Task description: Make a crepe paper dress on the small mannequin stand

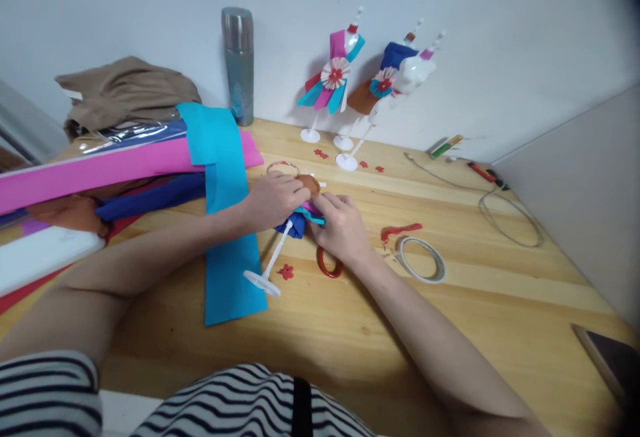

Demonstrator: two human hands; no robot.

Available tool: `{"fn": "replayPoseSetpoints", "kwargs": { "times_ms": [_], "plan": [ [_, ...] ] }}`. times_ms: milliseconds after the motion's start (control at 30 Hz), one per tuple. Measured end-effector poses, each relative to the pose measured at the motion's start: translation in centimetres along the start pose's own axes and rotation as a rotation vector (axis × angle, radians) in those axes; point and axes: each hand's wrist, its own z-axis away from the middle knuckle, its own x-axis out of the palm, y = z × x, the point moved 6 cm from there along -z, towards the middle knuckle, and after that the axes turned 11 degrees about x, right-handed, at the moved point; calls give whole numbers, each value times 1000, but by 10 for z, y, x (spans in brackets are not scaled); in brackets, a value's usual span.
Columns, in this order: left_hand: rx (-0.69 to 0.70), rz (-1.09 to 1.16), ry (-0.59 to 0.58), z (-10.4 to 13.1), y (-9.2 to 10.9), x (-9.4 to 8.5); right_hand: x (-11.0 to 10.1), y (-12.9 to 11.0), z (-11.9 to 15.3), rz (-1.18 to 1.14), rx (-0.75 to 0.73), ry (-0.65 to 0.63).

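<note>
Striped shirt nearest, left hand and right hand clamp their fingers on a tilted miniature dress form over the wooden table, where light, even pressure should keep its coloured layers smooth.

Three standing figures and one handheld figure (four altogether), one flask, one white tape roll

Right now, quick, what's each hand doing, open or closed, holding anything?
Left hand: closed, holding the colored paper on the white stand.
Right hand: closed, pinching the same paper.
</note>
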Motion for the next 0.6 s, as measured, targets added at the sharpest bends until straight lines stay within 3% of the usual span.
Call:
{"fn": "replayPoseSetpoints", "kwargs": {
  "times_ms": [200,300,400,500,533,600],
  "plan": [
    [127,-94,215,10,-2,9,6,2,5,109,36,55],
    [169,-108,305,15,-2,10,8,-3,7,166,-16,60],
    [189,-136,394,20,-1,7,-7,-12,12,103,-70,66],
    [171,-140,373,21,0,9,-31,-22,19,-189,2,56],
    [163,-135,357,22,0,11,-33,-25,21,-343,68,-23],
    [157,-130,364,22,-1,11,-17,-30,28,-653,291,-378]
  ]
}}
